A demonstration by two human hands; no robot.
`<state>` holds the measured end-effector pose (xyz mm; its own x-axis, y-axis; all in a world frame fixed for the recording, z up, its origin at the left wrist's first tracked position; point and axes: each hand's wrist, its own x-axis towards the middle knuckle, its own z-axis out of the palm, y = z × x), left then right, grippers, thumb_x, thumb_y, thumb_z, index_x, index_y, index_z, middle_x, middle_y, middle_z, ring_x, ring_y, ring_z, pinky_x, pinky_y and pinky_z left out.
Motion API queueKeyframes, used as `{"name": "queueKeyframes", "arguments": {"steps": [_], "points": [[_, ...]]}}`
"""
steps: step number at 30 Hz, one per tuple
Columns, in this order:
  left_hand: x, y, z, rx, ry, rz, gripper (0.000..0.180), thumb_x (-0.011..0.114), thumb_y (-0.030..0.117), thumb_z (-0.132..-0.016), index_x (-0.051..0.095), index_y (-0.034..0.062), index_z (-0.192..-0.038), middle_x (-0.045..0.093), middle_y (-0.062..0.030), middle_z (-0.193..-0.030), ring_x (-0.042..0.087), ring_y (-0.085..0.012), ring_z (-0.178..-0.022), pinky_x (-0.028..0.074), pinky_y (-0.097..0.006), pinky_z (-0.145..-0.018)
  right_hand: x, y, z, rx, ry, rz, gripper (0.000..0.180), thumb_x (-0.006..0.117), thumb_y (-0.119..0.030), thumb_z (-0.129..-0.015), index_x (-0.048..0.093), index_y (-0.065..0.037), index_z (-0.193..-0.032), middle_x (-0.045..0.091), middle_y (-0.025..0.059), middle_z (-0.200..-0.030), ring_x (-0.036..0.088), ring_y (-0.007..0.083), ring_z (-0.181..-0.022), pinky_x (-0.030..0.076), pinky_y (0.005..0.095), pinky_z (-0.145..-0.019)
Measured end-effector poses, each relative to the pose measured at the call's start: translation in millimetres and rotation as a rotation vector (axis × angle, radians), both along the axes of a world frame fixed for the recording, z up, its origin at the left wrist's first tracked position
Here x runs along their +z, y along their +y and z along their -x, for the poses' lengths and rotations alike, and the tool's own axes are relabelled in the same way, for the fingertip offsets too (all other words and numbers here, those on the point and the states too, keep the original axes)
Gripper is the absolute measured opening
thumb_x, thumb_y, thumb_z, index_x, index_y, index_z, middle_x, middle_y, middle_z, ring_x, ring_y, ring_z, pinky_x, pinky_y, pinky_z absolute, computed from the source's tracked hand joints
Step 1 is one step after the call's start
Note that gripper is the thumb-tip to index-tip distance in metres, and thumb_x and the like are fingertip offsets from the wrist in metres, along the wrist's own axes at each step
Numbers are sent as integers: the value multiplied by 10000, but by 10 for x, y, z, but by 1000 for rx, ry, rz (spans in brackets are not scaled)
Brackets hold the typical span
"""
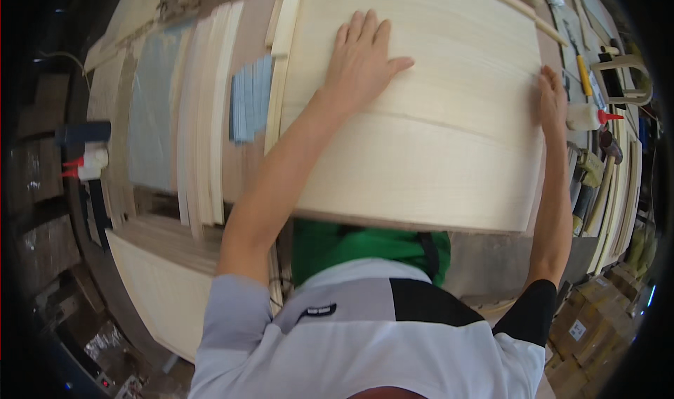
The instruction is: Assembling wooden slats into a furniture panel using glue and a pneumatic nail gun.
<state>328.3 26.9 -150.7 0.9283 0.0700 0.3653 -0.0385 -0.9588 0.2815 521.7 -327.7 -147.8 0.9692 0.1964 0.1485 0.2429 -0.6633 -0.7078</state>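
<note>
A large pale wooden panel (414,167) lies in front of me, with a faint seam running across it. My left hand (361,58) rests flat on its upper left part, fingers spread and thumb out to the side. Along the panel's right edge is my right hand (552,100), its fingers stretched out and pointing away from me, the palm side toward the edge. Neither hand has anything in its grasp. Beside the panel's left edge runs a pale wooden strip (277,97). Left of that strip sits a stack of blue-grey strips (250,98).
Long wooden strips (210,111) and a grey sheet (154,111) lie at the left. White glue bottles with red tips stand on both sides, one (584,116) near my right hand. A hammer (609,146) and a yellow-handled tool (584,74) lie right. Cardboard boxes (586,322) sit lower right.
</note>
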Motion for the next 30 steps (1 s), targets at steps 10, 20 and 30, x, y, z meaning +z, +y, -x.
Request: {"name": "queueKeyframes", "arguments": {"steps": [10, 20, 30], "points": [[258, -971, 1314, -301, 85, 307, 671, 722, 362, -773, 495, -4, -1287, 399, -215, -1419, 302, -386, -1358, 260, -489, -1103, 54, -521, 228, -51, 68, -116, 541, 554, -267, -939, 440, 53, -1361, 472, 188, -1391, 468, 245, -1269, 338, 325, -1067], [242, -756, 1827, -301, 152, 273, 741, 753, 391, -670, 510, 31, -1271, 413, -155, -1418, 303, -352, -1367, 266, -490, -1101, 266, -801, 2049, -202, 177, -167, 492, 587, -225, -934, 476, 50, -1327, 595, 145, -1240, 558, 199, -1129, 413, 301, -984], [264, -837, 1697, -362, 139, 228, 719, 738, 399, -678, 538, 40, -1269, 442, -135, -1412, 334, -333, -1359, 273, -484, -1095, 258, -897, 2188, -342, 79, -71, 380, 550, -161, -940, 544, 43, -1261, 617, 128, -1193, 565, 194, -1109, 423, 299, -960]]}}
